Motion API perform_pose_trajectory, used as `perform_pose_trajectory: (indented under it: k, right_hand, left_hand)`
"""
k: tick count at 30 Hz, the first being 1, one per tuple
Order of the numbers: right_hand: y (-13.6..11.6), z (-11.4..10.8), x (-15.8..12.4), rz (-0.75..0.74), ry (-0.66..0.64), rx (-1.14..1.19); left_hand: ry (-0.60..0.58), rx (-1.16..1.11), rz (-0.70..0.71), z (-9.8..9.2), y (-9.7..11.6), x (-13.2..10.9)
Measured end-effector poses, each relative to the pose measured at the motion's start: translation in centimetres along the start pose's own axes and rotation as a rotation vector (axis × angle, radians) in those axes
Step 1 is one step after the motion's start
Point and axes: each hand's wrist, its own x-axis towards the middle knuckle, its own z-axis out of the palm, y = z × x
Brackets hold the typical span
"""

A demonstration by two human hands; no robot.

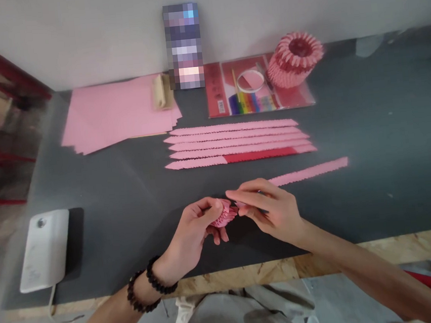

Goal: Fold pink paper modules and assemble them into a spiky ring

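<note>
My left hand (198, 224) pinches a small pink piece of folded, pleated paper (223, 215) between thumb and fingers. Close on its right, my right hand (273, 204) has thumb and fingertips brought together on a small bit of pink paper (239, 205), which meets or nearly meets the folded piece. From behind the right hand a pink paper strip with jagged edges (311, 171) runs out to the right; its near end is hidden. Several more pink strips (232, 142) lie in parallel rows beyond the hands, the nearest one partly red.
Pink paper sheets (115, 112) lie at the back left under a beige block-like object (161, 92). A phone (183, 45) leans on the wall. A pink woven paper pot (293, 62) stands on a red packet (214, 93). A white power bank (45, 251) with a cable sits left.
</note>
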Motion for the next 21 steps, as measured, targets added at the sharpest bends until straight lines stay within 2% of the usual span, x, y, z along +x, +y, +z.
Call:
perform_pose_trajectory:
  k: [3,6,10,13,17,19,21]
  right_hand:
    - [0.2,0.1,0.0,-0.111,-0.023,0.007]
    - [-0.1,0.3,-0.1,-0.067,-0.001,-0.001]
    - [-0.9,0.6,-0.2,0.012,0.107,-0.136]
    - [-1.4,0.8,-0.2,0.240,0.128,-0.073]
    - [-1.3,1.0,-0.3,0.665,0.069,0.306]
    - [-1.0,1.1,-0.2,0.754,0.010,0.449]
    - [-0.7,1.2,-0.1,0.772,-0.060,0.498]
  left_hand:
    - [0.006,0.049,0.011,0.1,-0.2,0.0]
    - [0.024,0.074,0.051,0.1,-0.3,0.1]
    - [0.072,0.096,0.124,0.0,-0.5,0.2]
    - [0.112,0.132,0.204,0.0,-0.8,0.2]
    - [0.139,0.224,0.291,0.1,-1.2,0.1]
    - [0.130,0.251,0.320,0.2,-1.3,0.1]
    - [0.123,0.276,0.341,0.2,-1.4,0.0]
